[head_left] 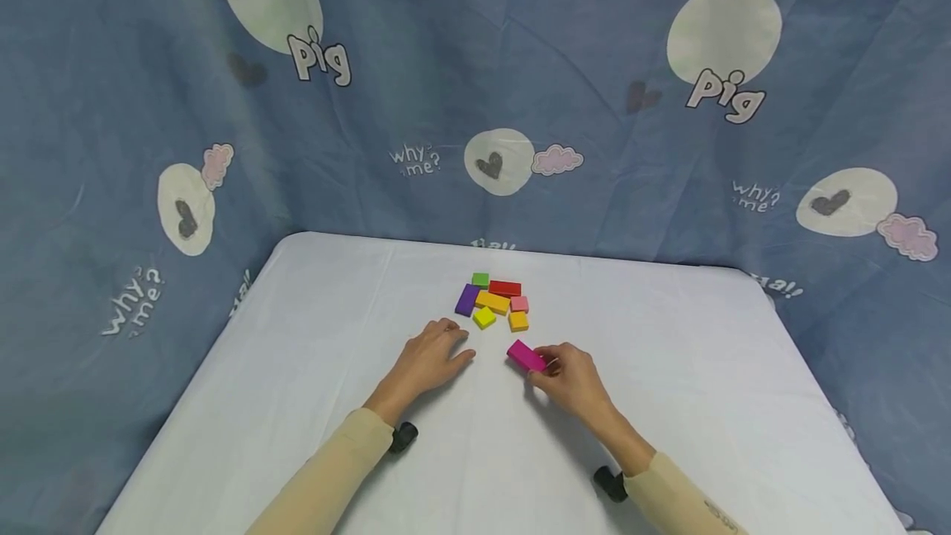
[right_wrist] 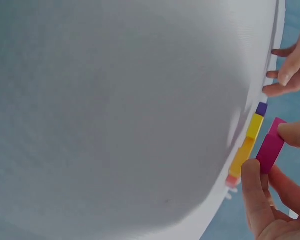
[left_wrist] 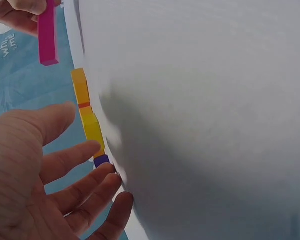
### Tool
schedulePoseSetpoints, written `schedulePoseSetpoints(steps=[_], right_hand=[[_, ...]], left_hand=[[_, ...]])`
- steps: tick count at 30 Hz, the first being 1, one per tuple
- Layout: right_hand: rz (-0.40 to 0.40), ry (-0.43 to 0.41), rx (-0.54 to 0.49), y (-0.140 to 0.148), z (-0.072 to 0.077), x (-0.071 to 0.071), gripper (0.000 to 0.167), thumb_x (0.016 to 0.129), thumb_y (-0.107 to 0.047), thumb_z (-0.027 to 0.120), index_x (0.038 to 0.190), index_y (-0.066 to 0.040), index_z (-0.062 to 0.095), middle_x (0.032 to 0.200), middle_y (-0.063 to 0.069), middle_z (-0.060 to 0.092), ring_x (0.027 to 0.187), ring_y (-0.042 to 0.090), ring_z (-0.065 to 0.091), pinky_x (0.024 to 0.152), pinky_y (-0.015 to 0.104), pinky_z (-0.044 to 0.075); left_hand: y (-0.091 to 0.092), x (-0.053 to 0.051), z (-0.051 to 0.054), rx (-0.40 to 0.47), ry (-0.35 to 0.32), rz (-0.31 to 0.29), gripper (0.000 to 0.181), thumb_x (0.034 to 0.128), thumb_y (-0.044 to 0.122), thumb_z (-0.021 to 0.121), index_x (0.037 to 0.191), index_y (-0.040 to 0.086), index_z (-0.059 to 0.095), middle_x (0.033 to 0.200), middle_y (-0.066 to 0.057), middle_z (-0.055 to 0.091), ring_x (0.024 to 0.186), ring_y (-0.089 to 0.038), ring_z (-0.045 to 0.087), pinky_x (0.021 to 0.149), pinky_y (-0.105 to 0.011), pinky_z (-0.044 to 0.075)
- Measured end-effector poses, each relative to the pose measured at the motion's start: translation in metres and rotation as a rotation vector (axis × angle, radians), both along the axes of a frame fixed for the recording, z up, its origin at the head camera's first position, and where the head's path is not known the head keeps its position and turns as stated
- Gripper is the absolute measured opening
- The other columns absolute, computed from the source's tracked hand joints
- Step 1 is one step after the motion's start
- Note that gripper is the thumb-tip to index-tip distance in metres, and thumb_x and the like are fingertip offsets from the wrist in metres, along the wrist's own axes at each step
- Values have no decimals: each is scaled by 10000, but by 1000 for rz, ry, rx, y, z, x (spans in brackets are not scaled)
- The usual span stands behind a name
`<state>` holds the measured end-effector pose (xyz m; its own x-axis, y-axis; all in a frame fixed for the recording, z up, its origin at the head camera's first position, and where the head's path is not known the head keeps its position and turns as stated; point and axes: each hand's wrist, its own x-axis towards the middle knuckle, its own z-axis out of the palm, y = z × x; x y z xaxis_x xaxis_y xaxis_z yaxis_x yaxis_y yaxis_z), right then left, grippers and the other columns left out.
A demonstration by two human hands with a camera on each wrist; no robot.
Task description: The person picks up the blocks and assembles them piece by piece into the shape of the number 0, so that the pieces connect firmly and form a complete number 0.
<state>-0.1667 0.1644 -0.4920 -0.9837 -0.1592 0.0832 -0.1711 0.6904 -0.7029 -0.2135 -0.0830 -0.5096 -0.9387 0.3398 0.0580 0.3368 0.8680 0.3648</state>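
Magenta block point(head_left: 524, 355) is pinched in the right grip point(head_left: 574, 378).

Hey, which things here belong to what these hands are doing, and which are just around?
Likely part of the job:
magenta block, held in the right hand
seven clustered blocks, near the left hand

Apparently just around:
white tabletop, under the blocks
blue printed cloth, behind
black devices at both wrists

The left sleeve point(head_left: 327, 473) and right sleeve point(head_left: 672, 494) are seen in beige; a small dark marking point(head_left: 719, 515) is borne by the right. Near their ends, a black, rounded left camera point(head_left: 404, 437) and similar right camera point(head_left: 611, 485) are worn.
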Motion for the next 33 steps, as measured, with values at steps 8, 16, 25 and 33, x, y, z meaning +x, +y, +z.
schedulePoseSetpoints(steps=[8, 16, 25, 33], right_hand=[[48, 10, 14, -1, 1, 6, 317, 785, -109, 783, 1080, -10, 722, 891, 17, 634, 759, 127, 602, 674, 267, 521], [147, 16, 37, -4, 0, 8, 318, 787, -85, 786, 1085, 0, 714, 878, 13, 627, 767, 130, 608, 672, 233, 528], [256, 31, 69, -5, -2, 13, 323, 777, -75, 785, 1080, 8, 711, 866, 10, 614, 775, 153, 605, 667, 243, 522], [295, 8, 67, -7, -4, 16, 332, 776, -97, 783, 1085, -6, 707, 870, -3, 610, 779, 144, 608, 678, 249, 522]], left_hand=[[3, -8, 0, -1, -8, 1, 433, 931, 359, 664, 1266, 86, 655, 1216, -96, 592, 1089, -254, 557, 850, -448, 521], [13, -23, -1, 50, -9, 27, 464, 932, 355, 667, 1285, 56, 632, 1204, -123, 591, 1083, -271, 566, 876, -450, 512], [25, -33, -4, 53, -8, 63, 500, 927, 333, 678, 1332, 53, 596, 1168, -122, 576, 1020, -249, 581, 886, -406, 513], [30, -39, -3, 89, 5, 112, 452, 900, 297, 717, 1249, 18, 651, 1037, -117, 596, 882, -227, 588, 806, -378, 527]])
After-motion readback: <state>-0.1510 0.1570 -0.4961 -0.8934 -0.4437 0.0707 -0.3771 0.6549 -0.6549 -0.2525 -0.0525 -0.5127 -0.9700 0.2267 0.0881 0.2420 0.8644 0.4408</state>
